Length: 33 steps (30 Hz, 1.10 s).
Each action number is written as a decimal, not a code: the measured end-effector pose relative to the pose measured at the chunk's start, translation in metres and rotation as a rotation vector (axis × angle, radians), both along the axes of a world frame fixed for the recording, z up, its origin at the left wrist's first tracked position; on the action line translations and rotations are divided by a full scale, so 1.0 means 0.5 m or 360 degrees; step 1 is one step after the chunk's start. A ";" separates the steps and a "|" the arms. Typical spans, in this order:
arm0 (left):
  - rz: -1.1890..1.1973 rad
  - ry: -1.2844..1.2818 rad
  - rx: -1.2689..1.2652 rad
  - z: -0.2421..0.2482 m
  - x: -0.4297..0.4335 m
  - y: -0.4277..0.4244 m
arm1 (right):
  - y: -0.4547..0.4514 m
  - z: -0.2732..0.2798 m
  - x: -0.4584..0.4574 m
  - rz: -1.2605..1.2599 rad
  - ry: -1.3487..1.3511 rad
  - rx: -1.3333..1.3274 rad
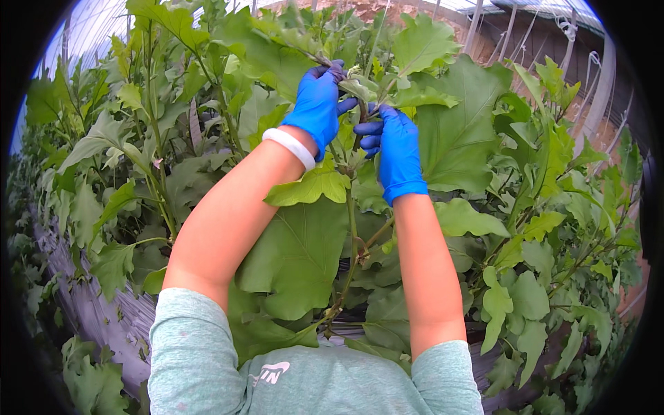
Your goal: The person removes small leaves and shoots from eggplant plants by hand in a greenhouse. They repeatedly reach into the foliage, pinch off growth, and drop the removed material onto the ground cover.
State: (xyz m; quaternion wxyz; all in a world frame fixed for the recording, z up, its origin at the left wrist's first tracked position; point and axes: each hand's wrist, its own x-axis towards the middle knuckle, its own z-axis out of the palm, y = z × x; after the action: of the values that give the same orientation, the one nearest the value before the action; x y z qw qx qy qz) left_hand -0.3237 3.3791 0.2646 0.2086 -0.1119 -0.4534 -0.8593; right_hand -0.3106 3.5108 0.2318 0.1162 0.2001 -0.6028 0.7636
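Both of my hands wear blue gloves with darkened fingertips and are raised into the top of an eggplant plant. My left hand (pixel 319 106) grips a dark purplish shoot at its fingertips, with a white band around the wrist below. A little lower and to the right, my right hand (pixel 397 148) has its thumb and index finger closed at the main stem (pixel 351 207), near a leaf stalk. Exactly what lies between those fingertips is partly hidden. A broad eggplant leaf (pixel 461 124) spreads beside my right hand, and a large lower leaf (pixel 298 254) hangs beneath my left forearm.
Dense eggplant foliage (pixel 124 135) stands on the left, with more plants (pixel 529 290) on the right. Plastic film (pixel 104 316) covers the ground at lower left. Pale posts (pixel 599 98) and hanging strings rise at upper right, before an earthen wall (pixel 363 10).
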 end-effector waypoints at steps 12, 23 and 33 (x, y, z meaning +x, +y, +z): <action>-0.0208 0.0964 -0.0780 -0.004 0.039 0.008 | 0.055 0.012 0.032 0.0261 -0.0322 -0.0292; -0.0422 0.0446 -0.0845 0.076 0.013 0.065 | 0.104 0.008 0.051 -0.0051 -0.0084 0.0117; 0.0464 0.0388 -0.0686 0.077 -0.099 0.062 | 0.126 -0.148 0.195 -0.0522 0.0787 0.0176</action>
State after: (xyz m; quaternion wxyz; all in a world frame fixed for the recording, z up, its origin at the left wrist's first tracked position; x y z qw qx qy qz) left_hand -0.3734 3.4104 0.3031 0.3543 -0.1897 -0.6086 -0.6842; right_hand -0.2131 3.5739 0.1577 0.3702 0.2859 -0.6212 0.6288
